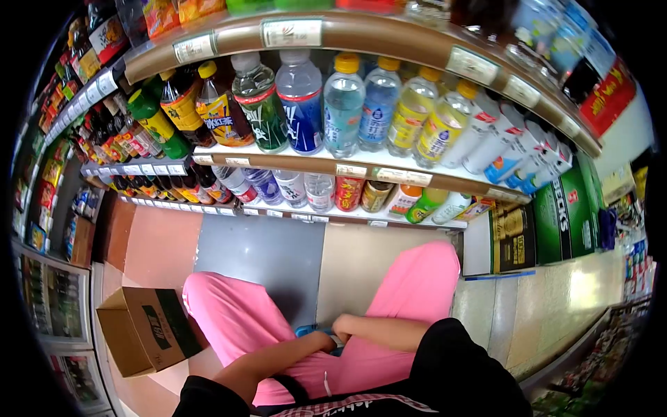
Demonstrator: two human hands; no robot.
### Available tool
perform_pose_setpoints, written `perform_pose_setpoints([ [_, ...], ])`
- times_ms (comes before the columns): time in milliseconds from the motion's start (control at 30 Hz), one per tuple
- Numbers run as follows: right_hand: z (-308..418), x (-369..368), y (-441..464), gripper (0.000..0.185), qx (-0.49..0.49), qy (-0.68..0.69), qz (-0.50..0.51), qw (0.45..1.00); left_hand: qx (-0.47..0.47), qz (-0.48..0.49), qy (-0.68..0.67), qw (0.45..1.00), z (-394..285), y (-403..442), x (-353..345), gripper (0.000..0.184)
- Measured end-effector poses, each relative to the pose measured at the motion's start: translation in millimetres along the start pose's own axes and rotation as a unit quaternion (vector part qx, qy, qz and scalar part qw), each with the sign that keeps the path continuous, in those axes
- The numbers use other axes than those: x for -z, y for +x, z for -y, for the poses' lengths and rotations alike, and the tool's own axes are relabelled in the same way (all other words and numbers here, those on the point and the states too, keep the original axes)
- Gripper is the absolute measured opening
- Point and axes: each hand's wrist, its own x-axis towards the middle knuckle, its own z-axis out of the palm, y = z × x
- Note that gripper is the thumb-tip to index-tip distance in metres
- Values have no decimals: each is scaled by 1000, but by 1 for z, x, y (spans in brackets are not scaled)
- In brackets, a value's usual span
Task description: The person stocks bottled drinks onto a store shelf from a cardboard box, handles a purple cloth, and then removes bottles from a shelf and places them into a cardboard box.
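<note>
My left hand (320, 341) and my right hand (344, 326) are close together between my knees, over the lap of my pink trousers (410, 292). Both hands point down and their fingers are mostly hidden, so what they hold, if anything, does not show. A blue object (303, 329) peeks out beside my left hand; its kind is not clear. In front of my knees stands a shelf with several drink bottles, among them a blue-labelled bottle (299, 104) and a yellow-capped bottle (344, 108). The lower shelf holds a red can (348, 192) and other drinks.
An open cardboard box (139, 333) lies on the floor by my left knee. To the right stand a green carton (566, 212) and a black carton (513, 236). The brown shelf edge (410, 42) runs above the bottles. Glass-doored cabinets (59, 295) line the far left.
</note>
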Motion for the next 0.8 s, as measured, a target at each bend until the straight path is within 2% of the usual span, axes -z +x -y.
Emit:
perform_pose_setpoints([
  [33, 3, 4, -11, 42, -4, 3, -30, 1000, 17, -5, -1, 1000, 0, -5, 6, 50],
  [100, 11, 5, -41, 39, 12, 7, -202, 979, 45, -28, 6, 999, -1, -15, 18, 52],
  [167, 16, 11, -59, 38, -8, -27, -296, 955, 79, -58, 6, 995, -1, -31, 32, 54],
  [233, 17, 23, -74, 40, -71, -95, -323, 939, 113, -97, 0, 989, -2, -51, 48, 56],
  [267, 19, 24, -82, 39, -88, -78, -371, 921, 129, -124, -3, 984, -1, -62, 55, 57],
  [333, 19, 26, -109, 38, -118, -49, -467, 875, 152, -199, -4, 968, 15, -69, 65, 59],
  [367, 19, 25, -125, 39, -85, -18, -517, 852, 144, -256, 5, 956, 30, -69, 67, 59],
  [467, 23, 32, -158, 44, -38, 22, -638, 769, 190, -435, -106, 874, 18, -142, 82, 55],
  [533, 48, 35, -199, 49, 26, 52, -715, 696, 214, -580, -129, 776, 7, -201, 75, 51],
  [567, 68, 33, -221, 52, 63, 72, -746, 660, 198, -672, -121, 703, 17, -223, 63, 49],
  [600, 84, 32, -237, 52, 105, 93, -758, 637, 183, -754, -111, 621, 30, -246, 49, 47],
  [633, 98, 30, -252, 52, 146, 116, -766, 615, 171, -800, -170, 549, 38, -279, 38, 45],
  [667, 113, 25, -269, 52, 174, 100, -772, 603, 118, -893, -110, 420, 53, -309, 26, 33],
  [733, 133, 18, -296, 52, 234, 68, -780, 576, 263, -935, -40, 235, 72, -368, -5, 16],
  [767, 133, 17, -300, 52, 243, 74, -779, 573, 302, -921, -71, 235, 86, -400, -27, 20],
  [800, 131, 19, -303, 52, 254, 79, -778, 570, 348, -920, -43, 174, 105, -415, -50, 30],
])
